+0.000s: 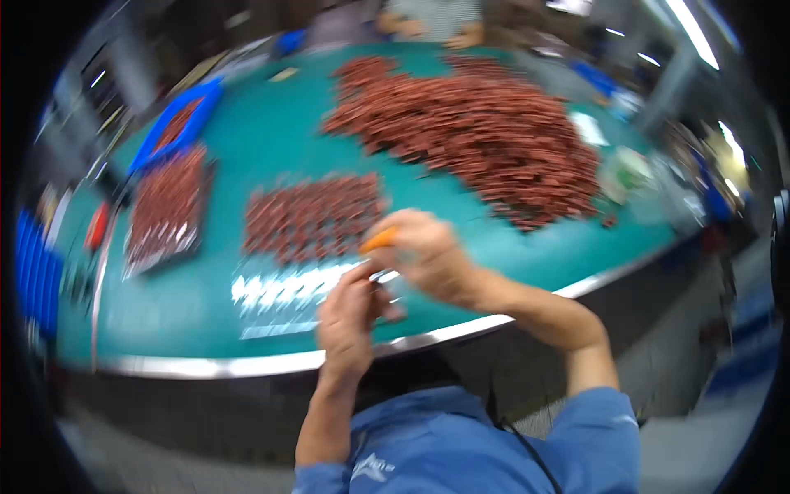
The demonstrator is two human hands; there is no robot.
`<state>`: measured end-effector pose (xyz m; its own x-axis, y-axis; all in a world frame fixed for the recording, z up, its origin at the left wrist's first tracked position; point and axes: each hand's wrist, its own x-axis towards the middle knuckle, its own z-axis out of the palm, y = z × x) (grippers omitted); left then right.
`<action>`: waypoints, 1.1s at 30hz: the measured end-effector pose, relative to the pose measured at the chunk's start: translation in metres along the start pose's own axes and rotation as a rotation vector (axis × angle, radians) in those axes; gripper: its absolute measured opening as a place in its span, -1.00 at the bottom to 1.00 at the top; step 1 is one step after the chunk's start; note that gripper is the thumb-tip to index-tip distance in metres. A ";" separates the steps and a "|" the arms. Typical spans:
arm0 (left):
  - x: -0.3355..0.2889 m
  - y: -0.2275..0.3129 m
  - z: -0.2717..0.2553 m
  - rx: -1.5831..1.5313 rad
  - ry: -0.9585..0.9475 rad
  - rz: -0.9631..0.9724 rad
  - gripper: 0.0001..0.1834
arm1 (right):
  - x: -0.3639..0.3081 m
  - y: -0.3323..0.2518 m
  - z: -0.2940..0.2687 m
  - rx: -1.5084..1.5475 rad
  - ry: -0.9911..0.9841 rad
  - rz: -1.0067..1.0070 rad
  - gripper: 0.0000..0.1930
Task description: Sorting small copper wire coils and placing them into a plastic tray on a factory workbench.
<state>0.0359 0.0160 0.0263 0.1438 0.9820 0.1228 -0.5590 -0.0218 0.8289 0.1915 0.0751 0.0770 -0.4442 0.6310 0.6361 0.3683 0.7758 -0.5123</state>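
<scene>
My right hand (432,255) is closed round a small orange object (378,240), perhaps a tool handle; motion blur hides its exact kind. Just below and to its left, my left hand (344,321) is closed with its fingers pinched, and whatever lies in them is too blurred to name. Both hands meet over the near edge of a clear plastic tray (284,306). The tray's far rows carry many small reddish-brown parts (309,216), while bare shiny cells show in its near rows.
A large heap of reddish-brown parts (477,132) covers the green table's (263,115) far right. At left lie a filled clear tray (169,206), a blue bin (206,103) and a red-handled tool (97,226). Another person's hands (465,37) rest at the far edge.
</scene>
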 end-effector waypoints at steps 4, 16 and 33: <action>0.003 -0.001 -0.006 -0.032 0.191 0.133 -0.65 | -0.011 -0.035 0.013 -0.576 0.145 -0.597 -0.81; -0.001 0.002 0.014 0.084 0.107 0.114 -0.81 | -0.016 0.004 -0.002 0.602 -0.014 0.362 -0.86; -0.004 0.019 -0.004 0.088 0.089 -0.013 -0.85 | -0.041 -0.009 0.019 0.737 -0.060 0.743 -0.77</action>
<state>0.0217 0.0127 0.0393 0.0754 0.9950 0.0656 -0.4832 -0.0211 0.8752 0.1913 0.0427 0.0444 -0.3575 0.9339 -0.0024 -0.0150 -0.0082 -0.9999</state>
